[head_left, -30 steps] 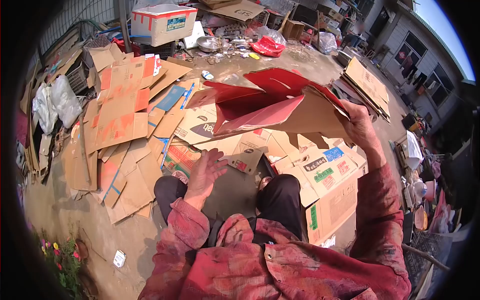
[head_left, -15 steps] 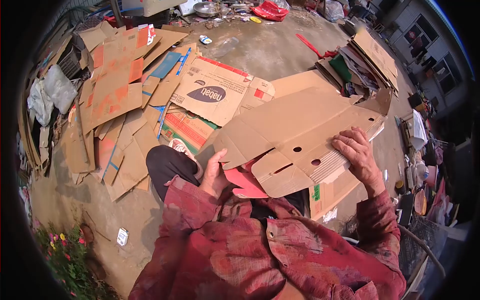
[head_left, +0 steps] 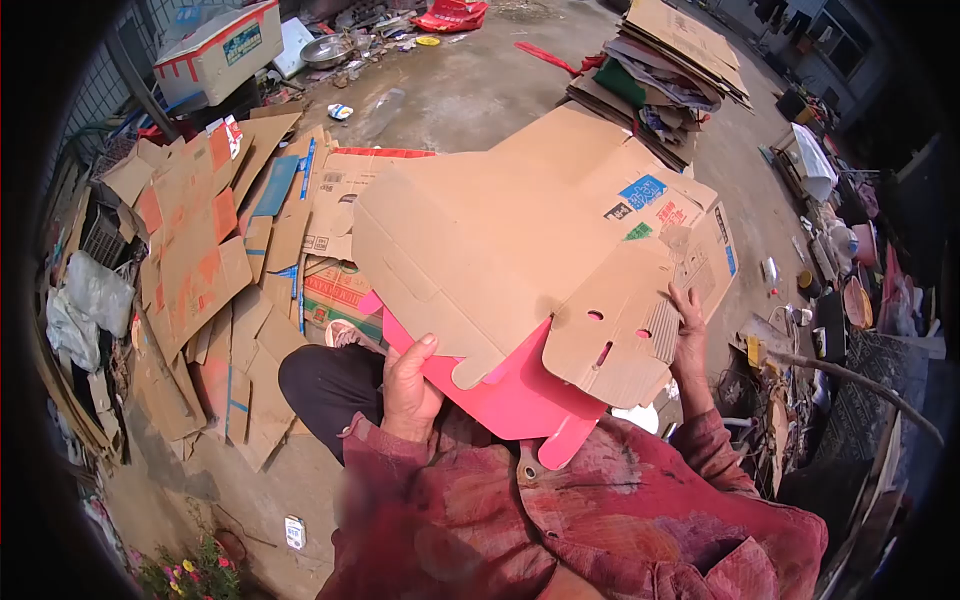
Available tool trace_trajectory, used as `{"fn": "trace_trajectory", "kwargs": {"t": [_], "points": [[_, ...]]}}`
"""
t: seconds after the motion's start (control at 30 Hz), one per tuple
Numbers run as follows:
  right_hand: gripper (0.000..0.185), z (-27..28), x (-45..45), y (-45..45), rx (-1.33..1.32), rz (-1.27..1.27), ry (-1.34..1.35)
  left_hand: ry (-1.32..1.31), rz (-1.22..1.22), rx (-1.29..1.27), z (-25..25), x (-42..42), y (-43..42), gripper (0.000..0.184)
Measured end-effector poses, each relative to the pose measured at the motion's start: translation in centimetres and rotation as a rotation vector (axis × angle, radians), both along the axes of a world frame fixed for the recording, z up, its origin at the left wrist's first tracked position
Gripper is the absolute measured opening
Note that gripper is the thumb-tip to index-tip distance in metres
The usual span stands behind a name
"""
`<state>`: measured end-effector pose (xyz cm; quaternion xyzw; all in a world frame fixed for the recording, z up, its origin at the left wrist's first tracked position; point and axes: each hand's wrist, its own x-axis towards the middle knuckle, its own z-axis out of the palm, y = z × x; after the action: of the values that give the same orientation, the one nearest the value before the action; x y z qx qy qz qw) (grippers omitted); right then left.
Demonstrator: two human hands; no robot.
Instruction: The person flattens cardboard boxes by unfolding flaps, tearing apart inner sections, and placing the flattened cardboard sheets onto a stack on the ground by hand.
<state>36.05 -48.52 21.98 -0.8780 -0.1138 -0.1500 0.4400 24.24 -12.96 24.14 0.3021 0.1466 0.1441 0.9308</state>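
Observation:
A large cardboard piece [head_left: 450, 240], plain brown on top and red-pink on its other face, lies over my lap. My left hand [head_left: 410, 390] grips its near left edge, thumb on top and the other fingers hidden beneath. Around the right edge, beside a flap with small holes, my right hand [head_left: 690, 345] is closed, its fingertips showing at the rim. Under and behind the piece lies a flattened box [head_left: 660, 200] with blue, red and green print.
Flattened cardboard [head_left: 200, 230] is piled at the left. A tall cardboard stack [head_left: 690, 45] stands at the back right. A white foam box [head_left: 220, 55] is at the back left, flowers [head_left: 190, 570] at the lower left, and a stick [head_left: 860, 385] among clutter at the right.
The cardboard piece has turned, and its holed flap now bends down towards me with more red-pink face showing. My right hand has moved down to its right edge. The view has shifted.

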Motion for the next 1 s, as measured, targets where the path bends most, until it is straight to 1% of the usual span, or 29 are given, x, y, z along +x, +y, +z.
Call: {"fn": "trace_trajectory", "kwargs": {"t": [0.03, 0.07, 0.13, 0.17, 0.23, 0.27, 0.3, 0.37, 0.4, 0.47, 0.53, 0.6, 0.67, 0.7, 0.77, 0.8, 0.83, 0.9, 0.93, 0.97, 1.0], "points": [[0.048, -1.2, -0.6, -0.2, 0.248, -0.032, 0.181, -0.002, -0.026, 0.010, 0.1, 0.0, 0.0, 0.049], [0.048, -2.7, -0.7, -1.4, 0.261, -0.055, 0.177, 0.012, -0.031, 0.032, 0.2, 0.0, 0.2, 0.049], [0.049, -3.7, -1.0, -2.9, 1.039, -0.080, 0.669, 0.020, -0.058, 0.070, 0.6, 0.2, 0.2, 0.048], [0.049, -4.2, -1.2, -3.4, 1.057, -0.094, 0.656, 0.011, -0.053, 0.088, 0.9, 0.3, 0.2, 0.048], [0.045, -0.7, -1.5, -1.0, 1.659, -0.085, 0.965, -0.002, -0.061, 0.114, 1.1, 0.4, 0.1, 0.048], [0.040, 0.8, -1.6, 0.1, 1.684, 0.018, 0.995, 0.002, -0.044, 0.131, 1.2, 0.5, -0.1, 0.048], [0.040, 0.8, -1.0, 0.3, 1.696, 0.023, 0.985, 0.006, -0.025, 0.148, 1.2, 0.5, -0.2, 0.048], [0.033, 0.8, 0.0, 0.8, 1.664, 0.085, 1.053, -0.001, -0.014, 0.163, 1.3, 0.5, -0.2, 0.048], [0.033, 0.9, 0.3, 1.3, 1.674, 0.093, 1.046, -0.004, 0.006, 0.165, 1.3, 0.5, -0.1, 0.048], [0.032, 1.5, 0.8, 2.7, 1.656, -0.037, 1.089, -0.004, 0.022, 0.163, 1.2, 0.5, 0.3, 0.048], [0.033, 0.8, 1.8, 3.5, 1.691, -0.001, 1.067, 0.000, 0.041, 0.157, 0.7, 0.7, 1.0, 0.049], [0.034, 1.2, 2.9, 4.8, 1.723, 0.037, 1.052, 0.007, -0.002, 0.099, -0.3, 1.2, 2.5, 0.047], [0.036, 2.2, 4.6, 6.2, 1.777, 0.138, 0.976, 0.031, -0.001, 0.073, -1.5, 2.3, 3.8, 0.046], [0.036, 2.0, 5.9, 6.4, 1.775, 0.143, 0.982, 0.057, -0.009, 0.041, -2.0, 2.9, 4.2, 0.046], [0.038, 1.2, 9.1, 6.9, 1.762, 0.134, 0.838, 0.038, -0.026, 0.002, -2.4, 4.8, 4.7, 0.042], [0.038, 1.9, 10.5, 7.4, 1.749, 0.158, 0.775, 0.019, -0.048, -0.040, -2.4, 5.9, 4.8, 0.039], [0.038, 2.6, 11.9, 7.6, 1.740, 0.161, 0.785, 0.021, -0.038, -0.046, -1.3, 6.9, 4.6, 0.039], [0.037, 3.7, 15.1, 7.4, 1.720, 0.188, 0.700, -0.077, -0.165, -0.182, 0.8, 8.5, 4.3, 0.036], [0.036, 4.3, 16.6, 7.4, 1.662, 0.159, 0.622, -0.091, -0.274, -0.103, -0.1, 9.1, 5.6, 0.038], [0.035, 4.5, 18.1, 7.3, 1.602, 0.131, 0.546, -0.116, -0.319, -0.079, -0.9, 9.7, 6.8, 0.042], [0.032, 3.9, 20.5, 6.4, 1.630, 0.161, 0.556, -0.062, -0.285, -0.027, -1.1, 10.1, 7.8, 0.043]]}}
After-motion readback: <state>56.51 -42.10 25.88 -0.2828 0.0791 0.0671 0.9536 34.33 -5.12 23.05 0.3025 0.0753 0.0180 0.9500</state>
